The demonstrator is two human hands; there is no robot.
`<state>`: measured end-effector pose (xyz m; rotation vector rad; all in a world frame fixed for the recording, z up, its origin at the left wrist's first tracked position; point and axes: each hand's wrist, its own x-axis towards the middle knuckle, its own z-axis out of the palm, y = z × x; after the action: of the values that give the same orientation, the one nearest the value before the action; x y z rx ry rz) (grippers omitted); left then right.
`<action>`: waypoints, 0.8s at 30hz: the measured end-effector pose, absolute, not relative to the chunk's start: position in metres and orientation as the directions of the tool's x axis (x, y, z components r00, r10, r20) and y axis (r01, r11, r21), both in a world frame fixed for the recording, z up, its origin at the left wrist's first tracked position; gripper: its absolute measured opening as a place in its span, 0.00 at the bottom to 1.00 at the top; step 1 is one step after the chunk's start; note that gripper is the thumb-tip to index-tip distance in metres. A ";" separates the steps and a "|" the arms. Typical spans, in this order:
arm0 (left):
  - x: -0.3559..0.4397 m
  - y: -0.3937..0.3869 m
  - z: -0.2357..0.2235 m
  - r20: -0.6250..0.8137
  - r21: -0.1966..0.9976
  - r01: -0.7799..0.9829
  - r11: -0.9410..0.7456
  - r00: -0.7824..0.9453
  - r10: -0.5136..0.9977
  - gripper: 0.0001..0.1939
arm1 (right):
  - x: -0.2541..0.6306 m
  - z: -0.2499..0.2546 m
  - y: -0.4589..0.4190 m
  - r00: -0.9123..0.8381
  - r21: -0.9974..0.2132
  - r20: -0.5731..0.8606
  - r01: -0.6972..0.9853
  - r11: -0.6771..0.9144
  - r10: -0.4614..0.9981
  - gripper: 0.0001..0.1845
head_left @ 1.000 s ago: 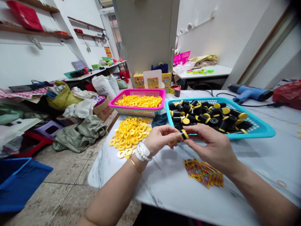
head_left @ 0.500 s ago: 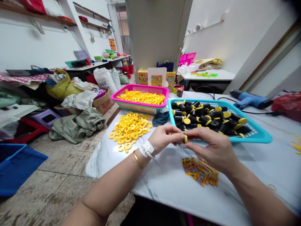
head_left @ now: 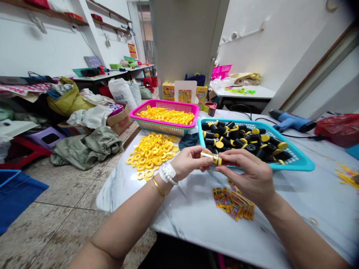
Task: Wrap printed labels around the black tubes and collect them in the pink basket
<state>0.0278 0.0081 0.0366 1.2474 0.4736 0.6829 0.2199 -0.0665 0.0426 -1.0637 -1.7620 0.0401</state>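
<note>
My left hand (head_left: 189, 162) and my right hand (head_left: 246, 175) meet above the marble table (head_left: 196, 216), both pinching one small black cylinder with a yellow end (head_left: 213, 158). A printed label seems to wrap its left part. Just behind the hands stands a blue basket (head_left: 297, 164) full of black and yellow cylinders (head_left: 244, 140). A stack of colourful stickers (head_left: 234, 200) lies on the table under my right hand. Loose yellow rings (head_left: 150, 153) are heaped to the left, beside a pink basket (head_left: 165, 129) of more rings.
A blue heat gun (head_left: 291, 121) with its cable lies behind the blue basket, a red bag (head_left: 339, 129) at the far right. Yellow scraps (head_left: 346, 177) sit near the right edge. Sacks, cloth and stools (head_left: 84, 149) crowd the floor to the left.
The camera has shifted, so everything sits slightly lower and further left. Both hands still hold the cylinder; it has been turned between the fingers, and the label end now shows.
</note>
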 end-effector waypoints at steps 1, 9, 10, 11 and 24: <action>0.030 0.005 0.036 0.089 0.962 -0.248 0.117 0.687 0.721 0.23 | 0.219 0.041 -0.067 -0.027 -0.561 0.702 0.594 0.577 0.711 0.10; 0.030 0.006 0.037 0.157 0.988 -0.093 -0.127 0.664 0.732 0.24 | 0.209 0.030 -0.062 0.105 -0.846 0.481 0.316 0.430 0.870 0.12; 0.029 0.008 0.037 0.115 0.993 -0.068 -0.094 0.665 0.738 0.25 | 0.210 0.030 -0.061 0.085 -0.800 0.532 0.376 0.467 0.842 0.11; 0.029 0.010 0.036 0.079 0.997 -0.065 -0.048 0.664 0.744 0.25 | 0.211 0.030 -0.060 0.059 -0.738 0.589 0.444 0.508 0.806 0.11; 0.032 0.002 0.038 0.211 0.977 -0.142 -0.156 0.636 0.743 0.22 | 0.199 0.038 -0.067 0.219 -0.967 0.245 0.127 0.222 0.944 0.15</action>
<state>0.0318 0.0017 0.0385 1.5433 0.5192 0.8379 0.1988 -0.0668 0.0377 -1.2057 -1.2088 0.8147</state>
